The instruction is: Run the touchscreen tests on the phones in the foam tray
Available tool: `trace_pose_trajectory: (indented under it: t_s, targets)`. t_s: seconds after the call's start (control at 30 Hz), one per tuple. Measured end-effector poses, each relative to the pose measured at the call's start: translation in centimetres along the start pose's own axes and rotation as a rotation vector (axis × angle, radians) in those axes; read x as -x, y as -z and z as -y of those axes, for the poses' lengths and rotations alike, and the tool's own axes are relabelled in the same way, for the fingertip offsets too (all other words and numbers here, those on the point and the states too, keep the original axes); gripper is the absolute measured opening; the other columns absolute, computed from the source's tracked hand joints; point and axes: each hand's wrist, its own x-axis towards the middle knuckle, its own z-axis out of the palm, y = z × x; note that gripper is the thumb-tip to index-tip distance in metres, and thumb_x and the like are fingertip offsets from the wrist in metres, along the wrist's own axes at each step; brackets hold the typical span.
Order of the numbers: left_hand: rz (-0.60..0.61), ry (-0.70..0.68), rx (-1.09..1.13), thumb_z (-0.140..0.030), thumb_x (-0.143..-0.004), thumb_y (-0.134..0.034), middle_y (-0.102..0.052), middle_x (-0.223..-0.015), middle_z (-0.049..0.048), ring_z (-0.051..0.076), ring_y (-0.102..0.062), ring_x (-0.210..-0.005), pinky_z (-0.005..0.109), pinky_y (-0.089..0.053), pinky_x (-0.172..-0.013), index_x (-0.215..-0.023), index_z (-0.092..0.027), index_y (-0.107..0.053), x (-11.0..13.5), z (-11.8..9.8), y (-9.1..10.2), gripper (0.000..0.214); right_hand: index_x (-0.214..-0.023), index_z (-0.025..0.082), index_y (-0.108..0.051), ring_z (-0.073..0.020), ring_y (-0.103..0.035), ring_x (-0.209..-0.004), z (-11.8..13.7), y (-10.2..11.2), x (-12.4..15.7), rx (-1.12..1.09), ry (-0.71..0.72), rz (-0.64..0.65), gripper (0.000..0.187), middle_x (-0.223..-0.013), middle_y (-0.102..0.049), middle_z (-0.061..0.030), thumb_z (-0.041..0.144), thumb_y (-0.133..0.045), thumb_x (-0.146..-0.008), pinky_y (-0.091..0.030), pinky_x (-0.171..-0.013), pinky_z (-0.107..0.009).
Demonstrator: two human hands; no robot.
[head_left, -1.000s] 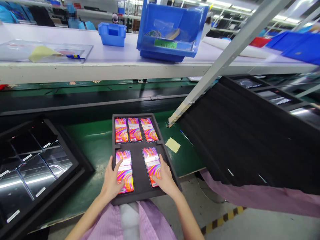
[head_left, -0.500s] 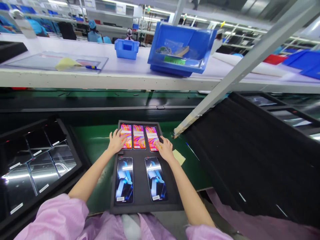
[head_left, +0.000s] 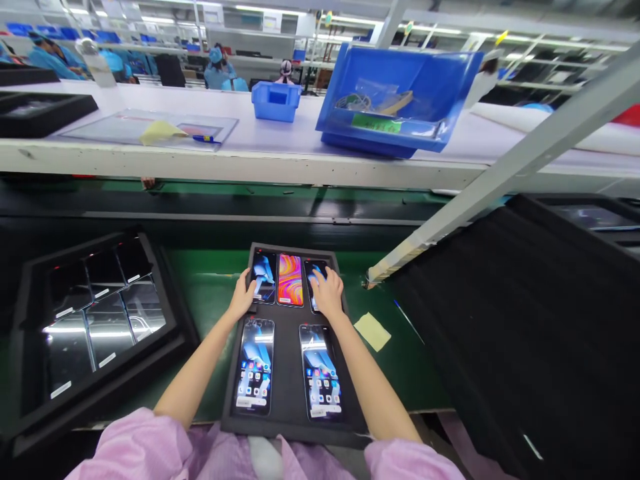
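Two phones in the near row of the black tray [head_left: 287, 373] on the green table [head_left: 210, 293], the near-left phone [head_left: 255, 367] and the near-right phone [head_left: 323, 373], now show app icons where half a second ago they showed plain blue wallpaper. Farther on, both hands lie flat and grasp nothing: the left hand [head_left: 243, 297] touches the far-left phone [head_left: 263, 273] and the right hand [head_left: 327, 293] the far-right phone [head_left: 316, 270], both screens newly turned from colourful swirl to blue. Only the middle phone [head_left: 291, 280] between them keeps the swirl, so four of five screens have changed.
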Motion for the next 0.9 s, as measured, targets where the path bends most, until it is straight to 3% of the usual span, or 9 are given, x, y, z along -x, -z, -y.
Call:
trace_pose_trajectory:
  t_s: [0.17,0.3,0.57,0.9]
  targets:
    - [-0.004,0.131,0.151,-0.025,-0.081,-0.045,-0.041,-0.137,0.0156,0.025,-0.042,-0.125,0.04,-0.034,-0.101,-0.136,-0.014,-0.028,-1.3,0.0,-0.3,0.058,-0.112,0.02,-0.062,-0.0246,-0.033,-0.121,-0.8,0.0,1.1,-0.057,0.012,-0.08,0.044,-0.128,-0.044,-0.0125,0.029,-0.024,-0.092,-0.024,-0.102,-0.044]
    - [0.002,0.182,0.244,-0.021,-0.077,-0.045,-0.044,-0.136,0.0124,0.025,-0.047,-0.12,0.036,-0.039,-0.097,-0.134,-0.016,-0.033,-1.8,0.3,-0.5,0.058,-0.103,0.027,-0.067,-0.0229,-0.038,-0.117,-0.2,-0.6,2.4,-0.118,0.104,-0.082,0.044,-0.123,-0.049,-0.0071,0.031,-0.025,-0.093,-0.027,-0.1,-0.044]
    - [0.022,0.138,0.313,-0.013,-0.069,-0.052,-0.047,-0.134,0.0109,0.024,-0.047,-0.119,0.037,-0.037,-0.1,-0.135,-0.016,-0.033,-1.8,1.9,-0.9,0.069,-0.097,0.029,-0.069,-0.0225,-0.038,-0.117,3.4,-1.1,3.3,-0.216,0.264,-0.044,0.045,-0.123,-0.051,-0.0056,0.031,-0.024,-0.093,-0.024,-0.102,-0.048]
    - [0.022,0.122,0.31,-0.015,-0.071,-0.053,-0.045,-0.136,0.0095,0.025,-0.042,-0.125,0.039,-0.033,-0.104,-0.135,-0.018,-0.035,-2.1,2.4,-1.1,0.066,-0.098,0.027,-0.068,-0.0229,-0.038,-0.117,4.6,-1.5,3.7,-0.138,0.253,-0.027,0.045,-0.125,-0.049,-0.0077,0.032,-0.023,-0.093,-0.025,-0.101,-0.049]
